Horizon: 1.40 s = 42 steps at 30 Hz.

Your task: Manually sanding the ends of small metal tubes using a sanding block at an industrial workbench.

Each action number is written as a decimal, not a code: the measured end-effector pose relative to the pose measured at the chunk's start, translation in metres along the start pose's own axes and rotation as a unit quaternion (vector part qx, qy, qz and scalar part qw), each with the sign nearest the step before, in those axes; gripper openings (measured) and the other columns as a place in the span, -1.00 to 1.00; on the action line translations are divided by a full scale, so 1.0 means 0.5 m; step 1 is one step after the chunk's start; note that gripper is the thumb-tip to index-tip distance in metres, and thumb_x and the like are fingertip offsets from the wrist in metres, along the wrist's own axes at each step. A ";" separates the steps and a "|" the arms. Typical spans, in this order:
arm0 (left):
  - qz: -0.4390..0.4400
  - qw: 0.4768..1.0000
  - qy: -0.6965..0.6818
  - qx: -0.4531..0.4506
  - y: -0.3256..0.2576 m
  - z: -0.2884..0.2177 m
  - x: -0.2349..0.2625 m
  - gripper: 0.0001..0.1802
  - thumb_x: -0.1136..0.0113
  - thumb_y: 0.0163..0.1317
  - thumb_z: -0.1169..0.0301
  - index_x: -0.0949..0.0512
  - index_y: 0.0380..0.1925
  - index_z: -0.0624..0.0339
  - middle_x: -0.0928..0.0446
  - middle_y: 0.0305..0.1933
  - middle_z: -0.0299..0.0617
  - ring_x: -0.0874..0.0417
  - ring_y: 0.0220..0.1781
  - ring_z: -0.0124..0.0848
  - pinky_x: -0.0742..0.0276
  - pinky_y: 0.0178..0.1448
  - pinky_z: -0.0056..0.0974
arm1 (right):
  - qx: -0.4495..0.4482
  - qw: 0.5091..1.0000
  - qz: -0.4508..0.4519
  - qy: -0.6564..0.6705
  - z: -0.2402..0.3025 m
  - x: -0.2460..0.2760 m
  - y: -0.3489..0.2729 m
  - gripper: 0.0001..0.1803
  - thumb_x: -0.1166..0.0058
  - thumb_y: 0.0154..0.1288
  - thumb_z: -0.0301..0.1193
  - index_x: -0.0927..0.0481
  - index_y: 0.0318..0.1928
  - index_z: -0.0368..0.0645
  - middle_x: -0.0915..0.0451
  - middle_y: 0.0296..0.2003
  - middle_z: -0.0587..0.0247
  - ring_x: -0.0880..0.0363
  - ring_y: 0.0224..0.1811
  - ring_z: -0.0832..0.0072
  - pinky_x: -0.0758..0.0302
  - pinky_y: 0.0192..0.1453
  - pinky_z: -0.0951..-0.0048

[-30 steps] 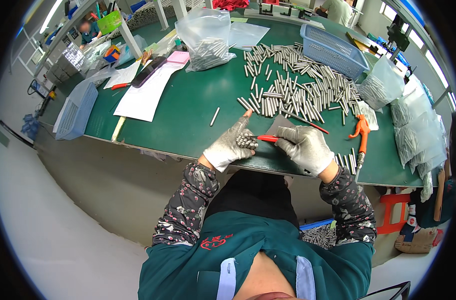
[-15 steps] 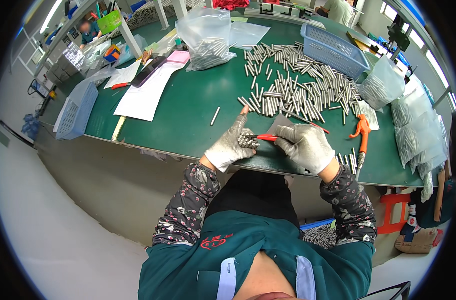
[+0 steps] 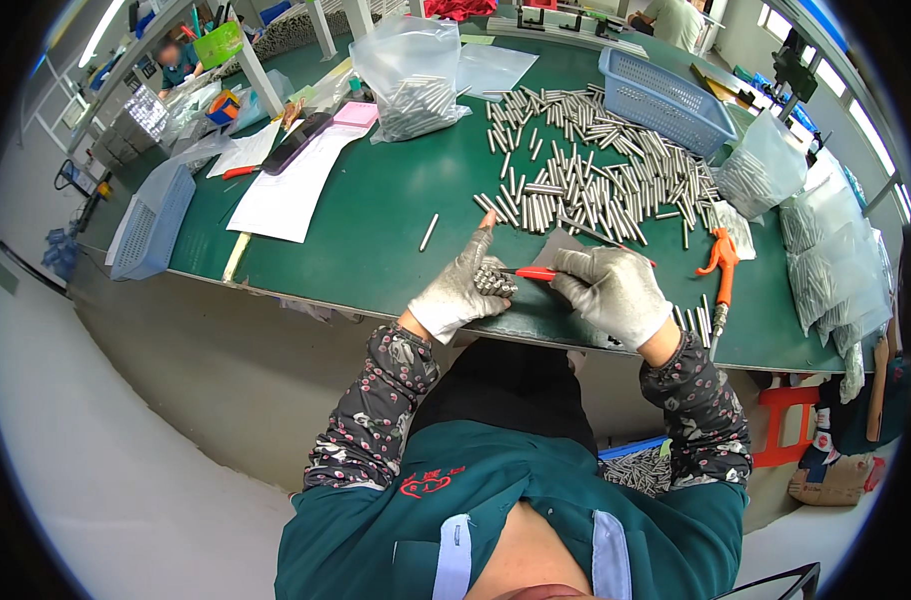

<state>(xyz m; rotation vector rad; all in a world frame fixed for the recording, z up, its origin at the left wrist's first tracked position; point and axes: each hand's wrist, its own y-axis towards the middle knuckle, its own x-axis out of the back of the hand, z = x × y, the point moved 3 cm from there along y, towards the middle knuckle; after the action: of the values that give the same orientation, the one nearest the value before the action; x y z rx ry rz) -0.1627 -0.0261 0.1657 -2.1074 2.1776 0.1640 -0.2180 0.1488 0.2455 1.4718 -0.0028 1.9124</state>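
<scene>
Metal pins [image 3: 497, 282] inside left grip [image 3: 458, 292]

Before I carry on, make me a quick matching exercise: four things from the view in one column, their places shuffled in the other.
Things
1. bundle of metal pins
2. red-handled tool
3. orange air gun
4. dark phone

Places
A. lying on white paper
B. in the left hand
C. on the green table, right of both hands
D. in the right hand

Pairs: 1-B, 2-D, 3-C, 4-A
</scene>
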 end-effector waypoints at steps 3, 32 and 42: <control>0.005 1.000 -0.009 -0.002 -0.001 0.002 0.000 0.26 -0.25 -0.27 0.81 0.18 0.43 -0.15 -0.37 -0.22 -0.35 -0.37 -0.24 -0.58 -0.37 -0.05 -0.48 | 0.014 1.000 -0.009 0.010 -0.001 -0.005 0.000 -0.88 -0.16 0.06 -0.40 -0.64 -0.36 -0.13 -0.53 -0.60 0.10 -0.54 -0.52 0.19 -0.45 -0.45 0.28; -0.008 0.999 0.045 -0.017 0.006 0.016 0.007 0.22 -0.22 -0.22 0.81 0.18 0.43 -0.15 -0.40 -0.28 -0.31 -0.40 -0.27 -0.58 -0.38 -0.07 -0.47 | 0.017 0.998 -0.059 -0.013 -0.004 0.005 -0.040 -0.85 -0.17 0.07 -0.35 -0.60 -0.32 -0.09 -0.51 -0.60 0.17 -0.54 -0.49 0.23 -0.44 -0.41 0.26; -0.027 0.997 0.068 -0.010 0.006 0.009 0.000 0.20 -0.24 -0.21 0.78 0.16 0.43 -0.11 -0.42 -0.26 -0.29 -0.41 -0.22 -0.56 -0.38 0.00 -0.46 | -0.009 0.999 -0.044 -0.024 0.012 0.006 -0.068 -0.87 -0.16 0.08 -0.35 -0.58 -0.35 -0.08 -0.52 -0.60 0.16 -0.55 -0.48 0.20 -0.44 -0.41 0.23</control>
<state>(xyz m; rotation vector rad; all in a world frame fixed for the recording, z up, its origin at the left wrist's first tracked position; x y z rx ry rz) -0.1655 -0.0253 0.1610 -2.2473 2.1968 0.0383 -0.1952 0.1730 0.2365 1.4819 0.0216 1.8016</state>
